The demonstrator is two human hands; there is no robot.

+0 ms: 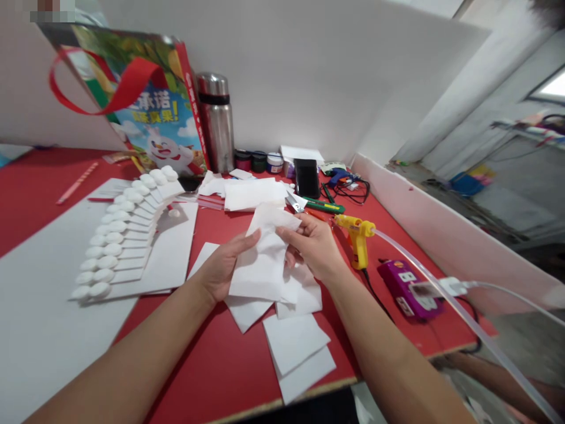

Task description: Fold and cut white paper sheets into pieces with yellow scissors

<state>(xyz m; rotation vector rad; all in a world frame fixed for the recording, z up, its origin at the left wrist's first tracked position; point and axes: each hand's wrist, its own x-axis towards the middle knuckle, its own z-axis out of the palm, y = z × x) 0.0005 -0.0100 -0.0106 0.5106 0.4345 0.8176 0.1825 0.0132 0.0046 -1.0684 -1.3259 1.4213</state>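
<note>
White creased paper sheet [258, 274] was held between both hands above the glossy red worktop [185, 359]; whether it was one layer or several I couldn't tell. The left hand [223, 265] gripped its left edge, thumb in front, the other fingers mostly hidden behind. The right hand [316, 244] had thumb and fingers pinched together on its upper right part. Loose white paper pieces [298, 341] lay below and nearer the front edge. A yellow plastic glue gun [359, 244] rested to the right, just beyond the right hand.
</note>
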